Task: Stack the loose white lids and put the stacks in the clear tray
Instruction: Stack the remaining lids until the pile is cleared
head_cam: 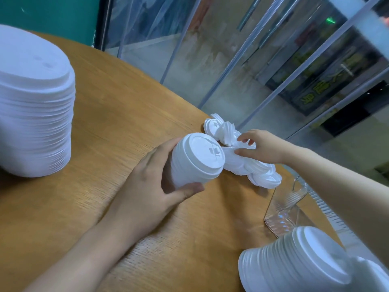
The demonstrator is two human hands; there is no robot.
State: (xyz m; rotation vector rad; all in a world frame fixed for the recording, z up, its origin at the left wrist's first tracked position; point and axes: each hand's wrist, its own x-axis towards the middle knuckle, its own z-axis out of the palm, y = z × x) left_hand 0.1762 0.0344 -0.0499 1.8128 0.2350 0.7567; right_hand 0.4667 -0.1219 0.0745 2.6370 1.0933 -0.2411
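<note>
My left hand point(151, 175) grips a short stack of white lids point(195, 161), tilted with its top facing me, just above the wooden table point(117, 114). A heap of loose white lids point(242, 152) lies at the table's right edge. My right hand point(261, 146) reaches into that heap and pinches one loose lid between thumb and fingers. The clear tray point(282, 216) sits at the lower right, partly hidden by my right forearm. A finished stack of lids point(299, 262) lies on its side at the tray's near end.
A tall stack of white lids point(33, 106) stands on the table at the far left. Beyond the table's curved right edge hang clear plastic strip curtains point(210, 49) over a grey floor.
</note>
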